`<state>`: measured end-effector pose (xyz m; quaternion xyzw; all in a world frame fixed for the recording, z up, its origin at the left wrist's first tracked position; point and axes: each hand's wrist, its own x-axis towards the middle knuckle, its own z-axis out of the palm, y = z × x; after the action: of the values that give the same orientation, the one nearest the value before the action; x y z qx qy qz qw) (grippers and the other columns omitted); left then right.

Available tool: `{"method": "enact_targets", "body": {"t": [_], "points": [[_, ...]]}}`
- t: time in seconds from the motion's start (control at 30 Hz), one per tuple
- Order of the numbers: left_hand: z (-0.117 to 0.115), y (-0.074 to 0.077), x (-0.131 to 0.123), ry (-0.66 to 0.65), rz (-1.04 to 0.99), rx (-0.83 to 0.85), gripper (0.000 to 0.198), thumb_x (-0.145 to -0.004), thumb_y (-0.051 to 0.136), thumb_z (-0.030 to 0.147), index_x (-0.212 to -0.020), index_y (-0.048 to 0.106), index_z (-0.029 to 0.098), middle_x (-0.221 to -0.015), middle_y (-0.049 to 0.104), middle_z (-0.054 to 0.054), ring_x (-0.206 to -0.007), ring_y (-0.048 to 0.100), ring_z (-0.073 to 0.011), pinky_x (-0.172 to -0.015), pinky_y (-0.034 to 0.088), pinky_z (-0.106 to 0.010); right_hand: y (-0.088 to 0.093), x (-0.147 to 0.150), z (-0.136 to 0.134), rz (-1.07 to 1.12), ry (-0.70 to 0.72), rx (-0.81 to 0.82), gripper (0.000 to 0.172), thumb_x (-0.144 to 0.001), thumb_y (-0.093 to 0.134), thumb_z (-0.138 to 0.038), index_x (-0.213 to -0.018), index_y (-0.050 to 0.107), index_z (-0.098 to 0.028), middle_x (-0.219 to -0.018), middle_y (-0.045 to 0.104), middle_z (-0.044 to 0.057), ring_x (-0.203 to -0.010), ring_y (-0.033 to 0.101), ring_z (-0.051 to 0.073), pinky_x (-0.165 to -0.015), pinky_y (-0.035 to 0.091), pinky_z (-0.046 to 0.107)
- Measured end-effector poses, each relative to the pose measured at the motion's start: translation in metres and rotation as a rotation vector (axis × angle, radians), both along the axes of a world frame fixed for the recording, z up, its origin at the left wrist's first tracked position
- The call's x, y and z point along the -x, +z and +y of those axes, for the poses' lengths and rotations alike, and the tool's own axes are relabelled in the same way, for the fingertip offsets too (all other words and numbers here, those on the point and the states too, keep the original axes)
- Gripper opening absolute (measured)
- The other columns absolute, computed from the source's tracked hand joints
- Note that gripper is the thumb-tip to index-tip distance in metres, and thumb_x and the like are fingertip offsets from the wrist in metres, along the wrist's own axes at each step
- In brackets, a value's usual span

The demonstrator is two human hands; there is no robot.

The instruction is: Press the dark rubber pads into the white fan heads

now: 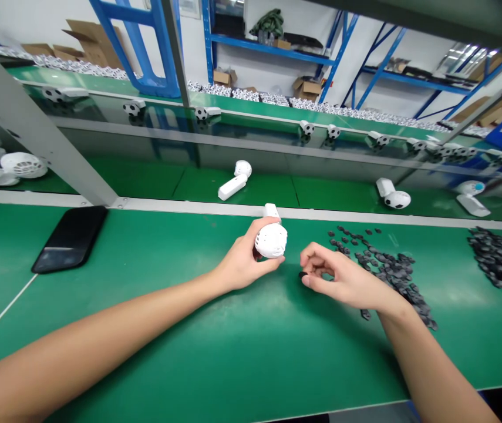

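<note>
My left hand is wrapped round a white handheld fan, its round slotted head facing me and its handle pointing away. Just to the right, my right hand pinches a small black piece between thumb and finger, a short gap from the fan. Behind my right wrist lies a loose scatter of small black pieces on the green table. Some of them are hidden by my hand and forearm.
A black phone lies at the left. A denser heap of black pieces is at the far right. Beyond the white table edge, a green conveyor carries several white fans, one straight ahead. A slanted metal post stands at the left.
</note>
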<state>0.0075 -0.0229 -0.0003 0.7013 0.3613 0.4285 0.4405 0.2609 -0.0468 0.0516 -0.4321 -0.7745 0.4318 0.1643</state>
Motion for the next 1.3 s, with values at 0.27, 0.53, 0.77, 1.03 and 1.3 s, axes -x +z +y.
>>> {"method": "enact_targets", "body": {"t": [0.27, 0.53, 0.77, 1.03, 1.3], "points": [[0.0, 0.004, -0.001, 0.01, 0.055, 0.029, 0.066, -0.085, 0.073, 0.028, -0.143, 0.04, 0.028, -0.108, 0.062, -0.002, -0.074, 0.055, -0.0137, -0.064, 0.046, -0.024, -0.01, 0.011, -0.002, 0.118, -0.211, 0.071, 0.02, -0.093, 0.073, -0.042, -0.101, 0.075, -0.024, -0.092, 0.082, 0.005, -0.083, 0.079, 0.024, -0.074, 0.065, 0.033], [-0.001, 0.003, -0.001, -0.002, 0.168, 0.0, 0.069, -0.086, 0.072, 0.03, -0.146, 0.037, 0.027, -0.103, 0.066, -0.001, -0.071, 0.059, -0.0138, -0.065, 0.046, -0.025, -0.013, 0.025, -0.01, 0.251, -0.339, -0.08, 0.02, -0.09, 0.078, -0.044, -0.096, 0.081, -0.024, -0.087, 0.082, 0.005, -0.078, 0.08, 0.026, -0.075, 0.066, 0.037], [-0.005, -0.002, -0.003, 0.01, 0.243, -0.078, 0.072, -0.086, 0.072, 0.028, -0.148, 0.035, 0.027, -0.121, 0.068, -0.007, -0.095, 0.069, -0.0227, -0.079, 0.053, -0.032, -0.021, 0.045, -0.017, 0.307, -0.421, -0.101, 0.019, -0.09, 0.078, -0.041, -0.086, 0.072, -0.024, -0.084, 0.082, 0.005, -0.077, 0.08, 0.026, -0.07, 0.067, 0.034], [-0.008, -0.001, -0.002, -0.015, 0.319, -0.153, 0.08, -0.083, 0.073, 0.033, -0.151, 0.03, 0.027, -0.128, 0.065, -0.01, -0.102, 0.067, -0.0276, -0.083, 0.054, -0.039, -0.018, 0.044, -0.018, 0.195, -0.368, -0.262, 0.019, -0.093, 0.076, -0.041, -0.083, 0.073, -0.024, -0.077, 0.08, 0.001, -0.065, 0.076, 0.021, -0.061, 0.063, 0.03], [-0.013, 0.002, -0.002, -0.022, 0.28, -0.016, 0.085, -0.082, 0.077, 0.064, -0.147, 0.034, 0.03, -0.124, 0.067, -0.008, -0.105, 0.067, -0.03, -0.081, 0.053, -0.038, -0.022, 0.047, -0.014, 0.163, -0.457, -0.405, 0.025, -0.082, 0.087, -0.039, -0.082, 0.068, -0.023, -0.083, 0.075, 0.003, -0.072, 0.07, 0.02, -0.062, 0.061, 0.03]]}}
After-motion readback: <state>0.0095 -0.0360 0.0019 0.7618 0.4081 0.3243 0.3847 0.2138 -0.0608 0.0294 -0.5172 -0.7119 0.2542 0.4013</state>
